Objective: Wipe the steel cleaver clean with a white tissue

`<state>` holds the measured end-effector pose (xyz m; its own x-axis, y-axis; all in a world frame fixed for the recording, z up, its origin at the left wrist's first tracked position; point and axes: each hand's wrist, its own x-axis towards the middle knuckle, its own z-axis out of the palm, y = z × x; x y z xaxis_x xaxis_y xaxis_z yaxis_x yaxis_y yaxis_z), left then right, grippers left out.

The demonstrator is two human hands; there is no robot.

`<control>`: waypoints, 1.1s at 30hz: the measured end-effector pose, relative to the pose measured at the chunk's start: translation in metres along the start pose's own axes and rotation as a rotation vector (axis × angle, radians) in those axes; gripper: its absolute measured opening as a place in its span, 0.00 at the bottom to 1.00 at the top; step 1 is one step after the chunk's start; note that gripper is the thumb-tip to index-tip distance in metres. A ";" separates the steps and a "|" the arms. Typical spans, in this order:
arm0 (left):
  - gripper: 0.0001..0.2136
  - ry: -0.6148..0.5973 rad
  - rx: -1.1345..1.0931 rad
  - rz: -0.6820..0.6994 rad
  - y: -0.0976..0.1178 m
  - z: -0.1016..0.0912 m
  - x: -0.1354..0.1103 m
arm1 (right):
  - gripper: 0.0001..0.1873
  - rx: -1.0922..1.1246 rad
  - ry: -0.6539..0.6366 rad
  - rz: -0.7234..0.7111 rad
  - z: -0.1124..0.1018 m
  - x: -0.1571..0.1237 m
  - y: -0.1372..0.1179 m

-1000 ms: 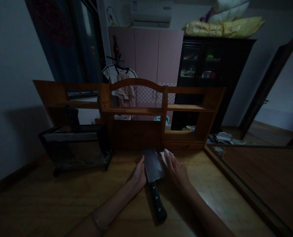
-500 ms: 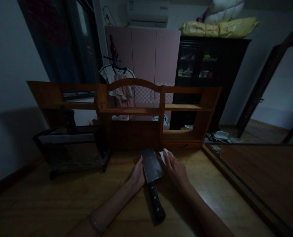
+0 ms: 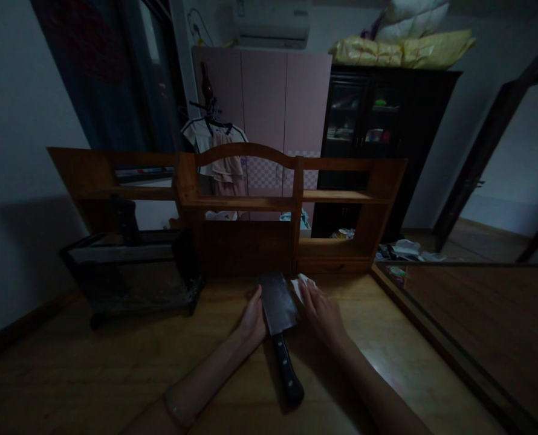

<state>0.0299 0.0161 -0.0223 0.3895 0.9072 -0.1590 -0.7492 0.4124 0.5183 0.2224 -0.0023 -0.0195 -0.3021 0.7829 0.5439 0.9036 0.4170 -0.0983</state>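
A cleaver [image 3: 278, 305] with a broad grey blade and a black riveted handle is tilted over the wooden table [image 3: 115, 368], its handle toward me. My left hand [image 3: 252, 319] grips the blade by its left edge, thumb on top and the other fingers hidden beneath. Just right of the blade, my right hand [image 3: 322, 311] has its fingers closed on a crumpled white tissue [image 3: 300, 286]. A small gap shows between the tissue and the blade.
At the left stands a dark knife block [image 3: 130, 281] with a black-handled knife [image 3: 126, 220] upright in it. A wooden shelf unit [image 3: 242, 204] runs along the table's back edge. A raised wooden rim [image 3: 423, 329] borders the table on the right.
My right hand and the tissue have shifted very slightly left, nearer the blade. The left hand and the cleaver stay in place.
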 end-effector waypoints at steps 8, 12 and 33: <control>0.24 0.010 -0.007 -0.012 0.001 0.005 -0.003 | 0.23 -0.121 0.020 -0.046 -0.004 0.000 -0.004; 0.24 0.011 -0.013 -0.005 0.000 0.001 0.000 | 0.23 -0.182 0.049 -0.094 0.001 -0.003 0.000; 0.23 -0.015 -0.029 0.000 0.000 0.001 0.000 | 0.23 -0.062 0.047 -0.021 0.002 -0.001 -0.001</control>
<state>0.0305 0.0164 -0.0218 0.3976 0.9058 -0.1464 -0.7643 0.4152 0.4935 0.2215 -0.0022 -0.0212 -0.3075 0.7511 0.5842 0.9148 0.4024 -0.0358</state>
